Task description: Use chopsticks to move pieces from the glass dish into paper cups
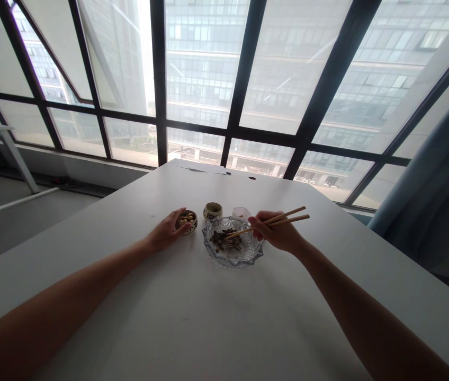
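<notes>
My right hand point(274, 231) grips a pair of wooden chopsticks point(288, 216). Their tips reach down among dark seeds point(218, 239), which look like sunflower seeds, in a clear glass bowl point(232, 259) with a wavy rim. To the left of the bowl, my left hand point(169, 230) is curled around the side of a small ceramic cup point(193, 226). Tan pieces like nuts point(187, 218) fill that cup. Whether the chopsticks pinch a seed is too small to tell.
A second patterned cup point(213, 211) stands behind the bowl. Beside it is a small translucent container point(241, 212), partly hidden by the bowl and my right hand. The white table point(192, 317) reaches towards large windows point(204, 58). A blue curtain point(431, 180) hangs at right.
</notes>
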The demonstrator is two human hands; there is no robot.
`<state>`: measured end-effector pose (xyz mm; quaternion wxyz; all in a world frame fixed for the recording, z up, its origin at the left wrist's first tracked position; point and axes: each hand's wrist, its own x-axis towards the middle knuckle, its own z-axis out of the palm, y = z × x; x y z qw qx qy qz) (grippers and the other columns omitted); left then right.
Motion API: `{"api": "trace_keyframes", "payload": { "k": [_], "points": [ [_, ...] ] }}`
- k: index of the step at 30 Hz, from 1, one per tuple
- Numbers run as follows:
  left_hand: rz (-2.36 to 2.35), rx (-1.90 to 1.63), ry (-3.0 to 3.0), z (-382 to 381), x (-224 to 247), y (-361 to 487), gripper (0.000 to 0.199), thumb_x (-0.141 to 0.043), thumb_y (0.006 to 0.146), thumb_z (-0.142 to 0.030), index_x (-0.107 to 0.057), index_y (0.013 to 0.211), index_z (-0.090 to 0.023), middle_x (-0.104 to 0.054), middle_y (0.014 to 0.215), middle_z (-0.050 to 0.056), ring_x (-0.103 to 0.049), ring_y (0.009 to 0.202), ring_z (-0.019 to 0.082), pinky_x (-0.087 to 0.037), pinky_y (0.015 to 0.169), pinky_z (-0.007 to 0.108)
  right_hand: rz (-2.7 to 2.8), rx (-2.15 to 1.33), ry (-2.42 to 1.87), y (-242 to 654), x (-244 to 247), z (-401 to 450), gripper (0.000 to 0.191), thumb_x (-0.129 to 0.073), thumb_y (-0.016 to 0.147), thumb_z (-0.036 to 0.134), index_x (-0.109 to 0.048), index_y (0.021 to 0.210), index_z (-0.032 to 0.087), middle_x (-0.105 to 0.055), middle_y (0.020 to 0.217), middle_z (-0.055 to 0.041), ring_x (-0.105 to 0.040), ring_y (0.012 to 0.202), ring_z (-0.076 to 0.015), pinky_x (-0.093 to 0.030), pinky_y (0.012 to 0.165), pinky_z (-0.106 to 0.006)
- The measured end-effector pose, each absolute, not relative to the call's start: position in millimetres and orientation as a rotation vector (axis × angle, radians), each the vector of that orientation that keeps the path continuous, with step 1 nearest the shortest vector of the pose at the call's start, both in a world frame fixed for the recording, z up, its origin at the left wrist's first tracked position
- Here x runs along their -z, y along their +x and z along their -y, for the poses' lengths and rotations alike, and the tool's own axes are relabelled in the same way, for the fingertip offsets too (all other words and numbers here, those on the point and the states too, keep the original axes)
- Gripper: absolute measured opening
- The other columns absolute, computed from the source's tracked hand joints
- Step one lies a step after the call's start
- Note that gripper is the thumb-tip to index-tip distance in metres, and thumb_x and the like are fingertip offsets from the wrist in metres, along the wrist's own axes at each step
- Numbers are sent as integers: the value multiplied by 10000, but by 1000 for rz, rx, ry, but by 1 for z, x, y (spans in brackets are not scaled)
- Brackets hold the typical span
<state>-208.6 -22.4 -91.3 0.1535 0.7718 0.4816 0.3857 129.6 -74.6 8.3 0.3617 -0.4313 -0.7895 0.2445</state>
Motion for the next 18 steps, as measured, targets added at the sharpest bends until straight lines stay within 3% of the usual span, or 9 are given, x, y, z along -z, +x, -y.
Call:
{"api": "trace_keyframes", "payload": {
  "k": [18],
  "points": [
    [-1357,-1144,2211,19,95,-210,859,-465,853,-768,-465,1414,-118,-575,1393,221,-575,1268,353,-442,1091,517,2083,-649,-1020,127,9,66,370,-660,879,523,-636,718,191,-682,594,-36,-625,506,-147,-489,471,-234]
  ]
}}
